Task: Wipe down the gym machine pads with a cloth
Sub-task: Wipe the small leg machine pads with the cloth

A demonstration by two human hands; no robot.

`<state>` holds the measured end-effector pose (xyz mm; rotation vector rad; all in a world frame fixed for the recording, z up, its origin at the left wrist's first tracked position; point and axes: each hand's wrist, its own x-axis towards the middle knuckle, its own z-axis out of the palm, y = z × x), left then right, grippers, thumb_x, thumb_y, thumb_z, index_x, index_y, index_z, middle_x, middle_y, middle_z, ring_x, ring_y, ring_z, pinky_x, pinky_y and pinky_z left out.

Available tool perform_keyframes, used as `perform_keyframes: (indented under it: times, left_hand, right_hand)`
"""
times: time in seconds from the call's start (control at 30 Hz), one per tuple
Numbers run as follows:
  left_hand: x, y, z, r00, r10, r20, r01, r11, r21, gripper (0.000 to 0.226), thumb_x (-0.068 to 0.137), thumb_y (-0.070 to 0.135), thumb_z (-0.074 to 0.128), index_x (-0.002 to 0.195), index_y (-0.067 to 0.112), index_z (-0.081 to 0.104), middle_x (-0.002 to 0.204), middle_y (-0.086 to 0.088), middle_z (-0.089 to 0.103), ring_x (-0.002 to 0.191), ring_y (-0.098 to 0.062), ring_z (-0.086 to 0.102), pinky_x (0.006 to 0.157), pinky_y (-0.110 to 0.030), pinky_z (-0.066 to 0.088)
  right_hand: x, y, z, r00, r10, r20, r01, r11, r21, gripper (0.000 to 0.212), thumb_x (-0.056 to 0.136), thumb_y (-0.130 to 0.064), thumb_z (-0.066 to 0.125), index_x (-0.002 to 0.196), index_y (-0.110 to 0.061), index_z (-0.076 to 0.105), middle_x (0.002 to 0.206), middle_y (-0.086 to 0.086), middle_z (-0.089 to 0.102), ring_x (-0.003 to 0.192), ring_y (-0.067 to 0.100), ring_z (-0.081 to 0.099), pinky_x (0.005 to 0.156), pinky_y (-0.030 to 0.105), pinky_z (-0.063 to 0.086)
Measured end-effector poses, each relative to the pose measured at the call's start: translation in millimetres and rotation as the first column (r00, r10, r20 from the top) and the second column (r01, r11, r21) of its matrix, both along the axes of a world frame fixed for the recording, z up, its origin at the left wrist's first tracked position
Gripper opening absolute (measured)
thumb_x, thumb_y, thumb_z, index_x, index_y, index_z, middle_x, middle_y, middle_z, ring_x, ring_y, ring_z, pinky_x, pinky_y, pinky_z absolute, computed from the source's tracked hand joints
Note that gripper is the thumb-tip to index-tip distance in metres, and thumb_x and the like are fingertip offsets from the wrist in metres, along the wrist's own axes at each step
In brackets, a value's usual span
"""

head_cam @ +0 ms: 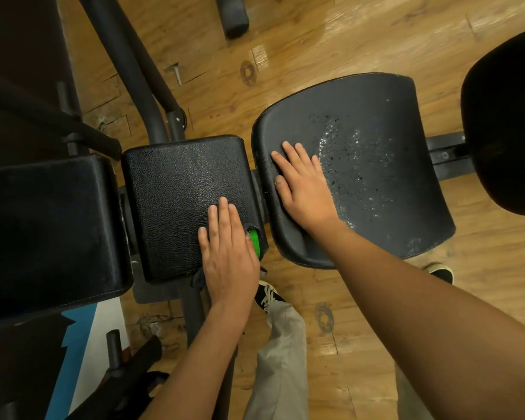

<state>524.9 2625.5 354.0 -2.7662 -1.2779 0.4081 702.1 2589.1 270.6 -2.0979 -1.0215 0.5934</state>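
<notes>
Wooden floor (315,40) beneath a black gym machine, seen from above. Four flat pads are in view. A curved seat pad (406,122), its surface flaked pale just beyond the fingertips, lies under the right hand (303,189). A rectangular middle pad (170,189) lies under the left hand (229,253). A broad pad (49,231) sits further out past the left hand's little finger. A rounded pad (506,122) is well apart from the right hand, on its outer side. One foam roller (235,16) lies far ahead of both hands.

Two hands, both flat, fingers straight, neither clenched. The right hand rests bare on the seat pad, palm down and grasping nothing. The left hand presses palm down on the one cloth (254,241), near the middle pad's corner. The cloth is mostly hidden under the palm. A green strip shows on the side toward the right hand, and a dark fold hangs beside the wrist.

Two shoes (267,294) stand on the floor, nearer the body than the hands.
</notes>
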Motion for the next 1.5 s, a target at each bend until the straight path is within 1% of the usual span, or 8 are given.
perform_keyframes:
  times: [0.1,0.27,0.37,0.5,0.7,1.1,1.3,1.5]
  left_hand:
    - [1.3,-0.3,1.0,1.0,0.014,0.022,-0.013,1.0,-0.016,0.057,0.107,0.021,0.035,0.16,0.005,0.022,0.17,-0.009,0.011,0.157,-0.026,0.005,0.126,-0.05,0.015]
    - [3.3,0.4,-1.3,0.998,0.024,0.054,-0.023,1.0,-0.003,0.057,0.106,0.025,0.029,0.159,0.005,0.023,0.17,-0.008,0.011,0.157,-0.025,0.005,0.126,-0.048,0.009]
    - [7.8,1.2,-4.1,0.997,0.042,0.067,-0.042,0.999,-0.003,0.054,0.108,0.021,0.032,0.159,0.004,0.024,0.17,-0.009,0.011,0.157,-0.025,0.004,0.126,-0.049,0.01]
    - [19.2,5.1,-6.5,0.997,0.041,0.065,-0.041,0.999,0.006,0.055,0.108,0.022,0.03,0.16,0.004,0.021,0.17,-0.009,0.009,0.158,-0.024,0.002,0.126,-0.049,0.008]
    - [40.8,18.8,-4.1,0.997,0.043,0.063,-0.042,0.999,-0.023,0.059,0.107,0.022,0.036,0.161,0.005,0.018,0.171,-0.007,0.005,0.158,-0.022,-0.002,0.127,-0.048,0.007]
    - [109.0,99.4,-13.2,0.99,-0.12,0.078,0.117,0.992,0.043,0.059,0.108,0.026,0.029,0.161,0.004,0.017,0.17,-0.011,0.005,0.158,-0.024,0.001,0.126,-0.048,0.005]
    - [134.2,110.3,-16.7,0.994,-0.079,0.072,0.073,0.994,0.082,0.056,0.108,0.023,0.033,0.16,0.003,0.02,0.17,-0.012,0.01,0.157,-0.025,0.004,0.127,-0.048,0.006]
    - [130.2,105.0,-14.8,0.993,-0.046,0.109,0.041,0.998,0.049,0.055,0.11,0.023,0.032,0.16,0.004,0.021,0.17,-0.011,0.009,0.157,-0.025,0.004,0.128,-0.045,0.009]
  right_hand:
    - [19.1,-19.7,0.7,0.997,0.058,0.052,-0.056,0.998,-0.037,0.051,0.108,-0.03,0.04,0.158,-0.019,0.037,0.168,0.003,0.026,0.157,0.023,0.015,0.127,0.052,0.004]
    - [65.7,-80.3,-27.2,0.975,-0.176,0.134,0.194,0.971,-0.141,0.051,0.105,-0.028,0.038,0.154,-0.015,0.04,0.167,0.008,0.028,0.156,0.028,0.02,0.125,0.056,0.009]
    - [81.3,-111.7,-47.8,0.965,-0.238,0.113,0.257,0.945,-0.203,0.051,0.105,-0.029,0.038,0.154,-0.014,0.04,0.167,0.01,0.028,0.155,0.029,0.021,0.125,0.056,0.01]
    - [78.8,-125.8,-64.0,0.964,-0.261,0.044,0.265,0.943,-0.203,0.052,0.109,-0.032,0.039,0.159,-0.018,0.034,0.17,0.005,0.02,0.158,0.024,0.011,0.127,0.052,0.008]
    - [80.1,-126.8,-67.4,0.965,-0.261,0.032,0.263,0.946,-0.192,0.052,0.109,-0.033,0.039,0.159,-0.02,0.033,0.17,0.003,0.019,0.158,0.022,0.009,0.127,0.049,0.007]
    - [78.4,-123.7,-67.0,0.954,-0.298,0.04,0.3,0.932,-0.204,0.056,0.105,-0.04,0.032,0.159,-0.022,0.034,0.17,0.0,0.02,0.158,0.019,0.009,0.128,0.048,0.008]
    - [79.6,-123.1,-66.8,0.952,-0.305,0.025,0.305,0.935,-0.181,0.054,0.106,-0.036,0.034,0.157,-0.018,0.037,0.169,0.004,0.022,0.157,0.024,0.013,0.127,0.049,0.008]
    - [79.2,-124.6,-68.9,0.954,-0.297,0.048,0.3,0.937,-0.179,0.054,0.106,-0.035,0.036,0.156,-0.016,0.039,0.168,0.007,0.025,0.156,0.026,0.015,0.125,0.052,0.011]
